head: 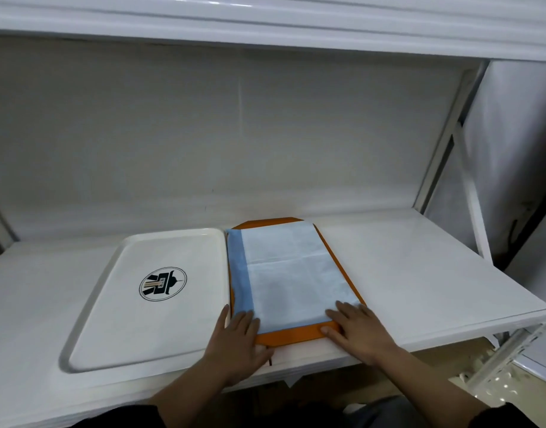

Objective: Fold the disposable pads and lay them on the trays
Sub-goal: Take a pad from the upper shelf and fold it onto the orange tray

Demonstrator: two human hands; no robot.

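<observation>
trays: 2 — white tray [111, 304], orange tray [291, 335] | pads: 1 — folded pad [293, 273] on orange tray | hands: 2 — left hand [237, 341], right hand [356, 330] | logos: 1 — logo [163, 283] on white tray

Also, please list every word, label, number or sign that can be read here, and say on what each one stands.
No text here can be read.
White tray: a round black emblem is printed on it; small characters in its middle are too blurred to read.
Orange tray and blue pad: no print visible.
</observation>
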